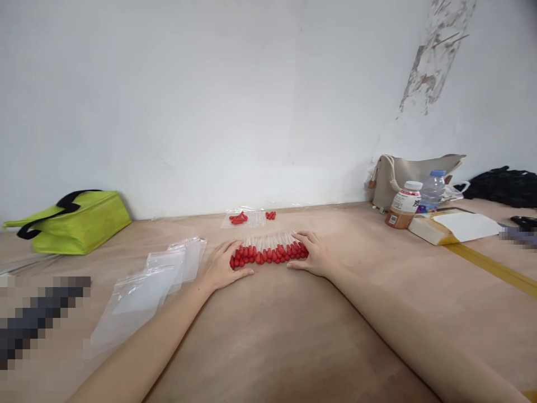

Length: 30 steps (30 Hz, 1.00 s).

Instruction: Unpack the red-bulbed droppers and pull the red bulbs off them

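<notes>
A row of thin pale stems with red bulb-like tips [268, 254] lies on the brown paper-covered table, red ends toward me. At its left end my left hand [222, 264] curls round, fingers behind and thumb in front. Round the right end my right hand [312, 254] is bent in the same way, its thumb along the front of the red tips. Both hands touch the row and hold it from the sides. Just behind it, a clear plastic bag [255, 219] holds more red-tipped pieces [238, 218]. What exactly the stems are I cannot make out.
Several clear zip bags [138, 294] lie overlapping left of my left forearm. A lime-green bag [84, 221] stands at the back left. To the right are a drink bottle [405, 206], a water bottle [433, 190], a beige bag [384, 182] and a white box [425, 228]. A wall closes off the back.
</notes>
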{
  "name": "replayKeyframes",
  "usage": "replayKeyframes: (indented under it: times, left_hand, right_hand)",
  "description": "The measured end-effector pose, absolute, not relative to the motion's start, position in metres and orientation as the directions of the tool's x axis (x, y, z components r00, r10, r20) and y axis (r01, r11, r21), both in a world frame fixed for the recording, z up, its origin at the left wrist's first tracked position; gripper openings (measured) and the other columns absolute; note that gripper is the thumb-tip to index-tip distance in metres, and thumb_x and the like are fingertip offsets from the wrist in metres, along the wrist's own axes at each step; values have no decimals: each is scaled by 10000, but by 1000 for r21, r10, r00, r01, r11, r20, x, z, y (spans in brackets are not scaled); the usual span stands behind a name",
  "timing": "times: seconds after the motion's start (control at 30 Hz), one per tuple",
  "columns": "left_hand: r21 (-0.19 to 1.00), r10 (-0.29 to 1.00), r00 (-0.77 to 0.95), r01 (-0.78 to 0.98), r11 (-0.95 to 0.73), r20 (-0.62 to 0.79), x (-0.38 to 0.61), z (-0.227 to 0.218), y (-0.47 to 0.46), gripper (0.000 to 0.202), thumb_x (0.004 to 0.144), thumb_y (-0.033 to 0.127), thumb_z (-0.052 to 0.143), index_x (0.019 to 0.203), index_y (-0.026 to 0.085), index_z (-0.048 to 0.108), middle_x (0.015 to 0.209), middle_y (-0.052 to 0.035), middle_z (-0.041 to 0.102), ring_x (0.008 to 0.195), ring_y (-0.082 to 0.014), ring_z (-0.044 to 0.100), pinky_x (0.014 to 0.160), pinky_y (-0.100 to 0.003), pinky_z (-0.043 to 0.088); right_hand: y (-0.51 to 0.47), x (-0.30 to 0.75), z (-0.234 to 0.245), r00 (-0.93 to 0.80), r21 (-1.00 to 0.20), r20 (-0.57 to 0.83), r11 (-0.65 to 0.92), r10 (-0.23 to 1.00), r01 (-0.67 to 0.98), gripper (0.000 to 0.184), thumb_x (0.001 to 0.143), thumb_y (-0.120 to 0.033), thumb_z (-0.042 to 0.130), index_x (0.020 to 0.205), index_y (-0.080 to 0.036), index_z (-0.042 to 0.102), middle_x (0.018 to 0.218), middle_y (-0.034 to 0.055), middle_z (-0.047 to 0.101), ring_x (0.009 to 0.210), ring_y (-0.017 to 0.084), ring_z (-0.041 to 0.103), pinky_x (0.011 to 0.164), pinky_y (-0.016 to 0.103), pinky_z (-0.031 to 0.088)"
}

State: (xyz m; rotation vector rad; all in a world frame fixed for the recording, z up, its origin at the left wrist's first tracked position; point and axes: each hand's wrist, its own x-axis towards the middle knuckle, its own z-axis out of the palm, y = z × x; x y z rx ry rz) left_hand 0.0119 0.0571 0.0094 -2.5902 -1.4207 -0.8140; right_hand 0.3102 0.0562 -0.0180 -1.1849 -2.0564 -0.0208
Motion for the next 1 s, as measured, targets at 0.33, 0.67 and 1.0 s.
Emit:
replayKeyframes:
  times: [0.33, 0.67, 1.0]
  left_hand:
    - [383, 859, 268, 809, -446, 436, -19, 5, 42, 585, 659, 530, 589, 1147, 235, 457, 1177, -52, 479, 1068, -226, 481, 906, -338, 393]
    - [725, 973, 23, 664, -185, 228, -30, 13, 52, 528, 539, 524, 671, 929, 174, 602, 864, -60, 647, 780, -218, 616, 723, -330, 477]
    - [857, 891, -337, 506, -100, 304, -30, 17, 58, 477, 692, 432, 559, 1059, 130, 514, 744, -37, 633, 680, -159, 614, 665, -287, 481]
  right_hand:
    - [-2, 300, -9, -481, -230, 627, 735, 613, 638, 362, 720, -330, 591, 1060, -215, 544, 1025, 89, 506, 956, 213, 500, 830, 380, 434]
    - [0, 302, -10, -496, -256, 598, 737, 629, 626, 394, 709, -334, 605, 1077, -208, 544, 1062, 91, 474, 987, 208, 474, 853, 369, 416]
    - [0, 302, -11, -500, -242, 607, 743, 618, 624, 401, 704, -316, 607, 1084, -212, 532, 1071, 90, 477, 997, 209, 482, 853, 364, 428]
